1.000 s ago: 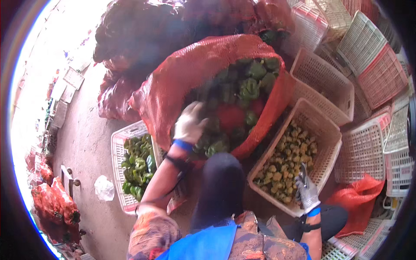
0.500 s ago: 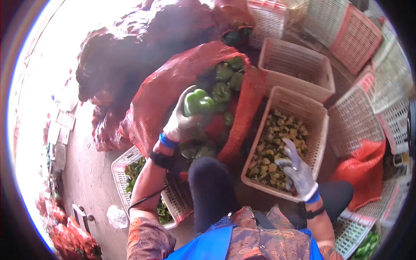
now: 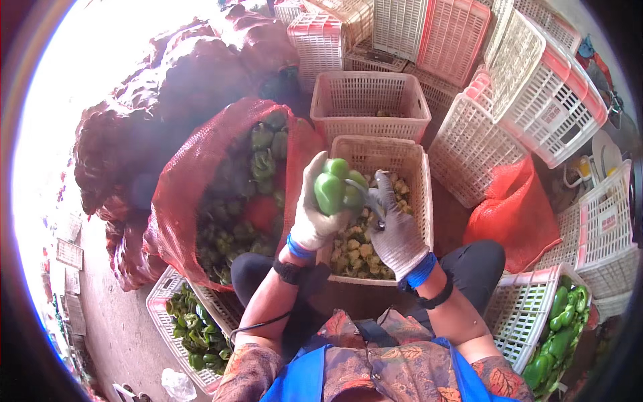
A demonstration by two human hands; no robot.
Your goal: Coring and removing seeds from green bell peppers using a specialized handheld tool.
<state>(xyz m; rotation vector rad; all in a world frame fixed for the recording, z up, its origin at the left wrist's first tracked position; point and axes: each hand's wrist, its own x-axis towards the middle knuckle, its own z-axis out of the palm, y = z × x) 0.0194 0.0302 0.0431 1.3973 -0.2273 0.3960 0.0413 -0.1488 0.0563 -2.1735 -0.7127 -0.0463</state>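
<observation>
My left hand, in a pale work glove, is wrapped round a green bell pepper and holds it up over the near crate. On the pepper's right side, close to its stem end, is my gloved right hand. Its fingers are curled, with the forefinger raised; a small dark thing shows in the grip, too hidden to name. Below both hands, a pale plastic crate holds many cut pepper cores. To the left, a red mesh sack gapes open, full of green bell peppers.
An open crate stands behind the near one. Crates with green peppers flank me at left and right. Stacked crates and a red sack lie at right. Full mesh sacks are piled at far left.
My left hand has carried the bell pepper from above the sack to over the crate of cores. My right hand has risen from that crate to meet the pepper. The view has turned rightward.
</observation>
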